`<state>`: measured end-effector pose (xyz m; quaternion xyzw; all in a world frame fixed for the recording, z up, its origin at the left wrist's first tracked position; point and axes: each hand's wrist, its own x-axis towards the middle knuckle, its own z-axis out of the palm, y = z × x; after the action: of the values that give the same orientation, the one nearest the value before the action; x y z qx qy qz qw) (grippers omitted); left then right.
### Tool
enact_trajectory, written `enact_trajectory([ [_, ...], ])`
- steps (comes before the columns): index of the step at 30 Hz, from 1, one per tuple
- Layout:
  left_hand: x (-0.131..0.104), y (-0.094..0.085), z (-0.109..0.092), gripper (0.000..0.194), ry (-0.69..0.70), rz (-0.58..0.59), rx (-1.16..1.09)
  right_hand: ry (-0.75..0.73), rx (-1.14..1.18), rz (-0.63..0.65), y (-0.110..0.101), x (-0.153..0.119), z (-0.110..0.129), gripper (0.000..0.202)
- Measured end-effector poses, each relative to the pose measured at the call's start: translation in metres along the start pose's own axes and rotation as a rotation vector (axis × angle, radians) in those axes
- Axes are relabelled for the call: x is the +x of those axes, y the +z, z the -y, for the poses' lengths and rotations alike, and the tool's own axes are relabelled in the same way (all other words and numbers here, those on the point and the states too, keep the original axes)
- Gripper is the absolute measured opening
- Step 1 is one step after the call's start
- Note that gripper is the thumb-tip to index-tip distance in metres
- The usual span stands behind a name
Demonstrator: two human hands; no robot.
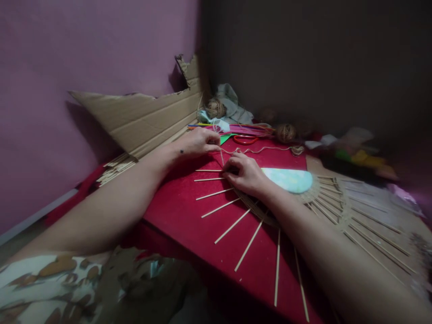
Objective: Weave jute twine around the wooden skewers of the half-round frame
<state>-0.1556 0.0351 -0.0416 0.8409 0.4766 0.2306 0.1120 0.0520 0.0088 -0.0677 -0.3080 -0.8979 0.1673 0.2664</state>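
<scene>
A half-round piece with a pale blue-green centre (290,179) lies on the red table surface (182,211), thin wooden sticks (249,243) fanning out from its woven twine bands. My left hand (204,140) is closed with thumb and finger pinched on the twine (222,157), just beyond the piece's left end. My right hand (242,172) is closed at that end, its fingers curled around the twine and edge by the first sticks. The exact grip of its fingertips is hidden. From near the hands, loose twine runs right to a small bundle (297,150).
Torn cardboard (151,117) leans on the wall at the left, with loose sticks (116,168) below it. Behind the hands are red-handled scissors (245,140), coloured strips (249,130), twine balls (286,132) and crumpled cloth (232,105). The table's front edge is close.
</scene>
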Motion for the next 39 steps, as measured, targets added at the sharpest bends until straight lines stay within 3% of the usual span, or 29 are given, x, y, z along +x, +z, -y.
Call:
enact_trajectory([
  [7, 0.000, -0.001, -0.010, 0.016, 0.198, -0.131, -0.087, 0.078, 0.068, -0.028, 0.000, 0.000, 0.001, 0.006],
  [10, 0.000, 0.005, -0.020, 0.014, 0.299, -0.210, -0.123, 0.142, 0.168, -0.085, 0.002, 0.002, -0.002, 0.018],
  [13, 0.000, 0.012, -0.030, 0.012, 0.397, -0.301, -0.182, 0.134, 0.268, -0.083, 0.003, 0.005, -0.007, 0.010],
  [15, -0.001, 0.010, -0.036, 0.009, 0.374, -0.433, -0.249, 0.173, 0.334, -0.095, 0.002, 0.006, -0.008, 0.010],
  [17, -0.002, 0.002, -0.038, 0.012, 0.219, -0.583, -0.310, 0.249, 0.437, -0.118, 0.000, 0.006, -0.008, 0.015],
  [18, -0.003, -0.002, -0.038, 0.013, 0.120, -0.604, -0.329, 0.282, 0.501, -0.126, -0.001, 0.005, -0.007, 0.017],
  [19, -0.004, -0.007, -0.037, 0.013, 0.028, -0.557, -0.338, 0.307, 0.565, -0.136, -0.002, 0.004, -0.006, 0.019],
  [20, -0.004, -0.010, -0.035, 0.015, -0.046, -0.437, -0.337, 0.326, 0.623, -0.150, -0.004, 0.003, -0.005, 0.021],
  [23, -0.004, -0.009, -0.027, 0.019, -0.127, 0.143, -0.296, 0.355, 0.749, -0.199, -0.008, 0.001, -0.005, 0.024],
  [24, -0.004, -0.005, -0.026, 0.020, -0.122, 0.286, -0.268, 0.357, 0.782, -0.207, -0.009, 0.001, -0.006, 0.025],
  [25, -0.003, 0.000, -0.026, 0.021, -0.118, 0.351, -0.235, 0.357, 0.815, -0.214, -0.009, 0.001, -0.007, 0.025],
  [26, -0.003, 0.005, -0.026, 0.022, -0.116, 0.347, -0.206, 0.351, 0.845, -0.220, -0.010, 0.001, -0.008, 0.024],
  [29, -0.002, 0.012, -0.031, 0.031, -0.162, 0.125, -0.189, 0.321, 0.918, -0.232, -0.010, 0.001, -0.011, 0.022],
  [31, -0.003, 0.010, -0.034, 0.035, -0.234, 0.045, -0.213, 0.304, 0.951, -0.246, -0.010, 0.002, -0.011, 0.020],
  [34, -0.004, 0.005, -0.038, 0.032, -0.283, 0.064, -0.262, 0.252, 0.932, -0.260, -0.010, 0.002, -0.009, 0.015],
  [39, -0.004, 0.012, -0.043, 0.018, -0.188, 0.218, -0.383, 0.165, 0.800, -0.267, -0.012, 0.003, -0.008, 0.014],
])
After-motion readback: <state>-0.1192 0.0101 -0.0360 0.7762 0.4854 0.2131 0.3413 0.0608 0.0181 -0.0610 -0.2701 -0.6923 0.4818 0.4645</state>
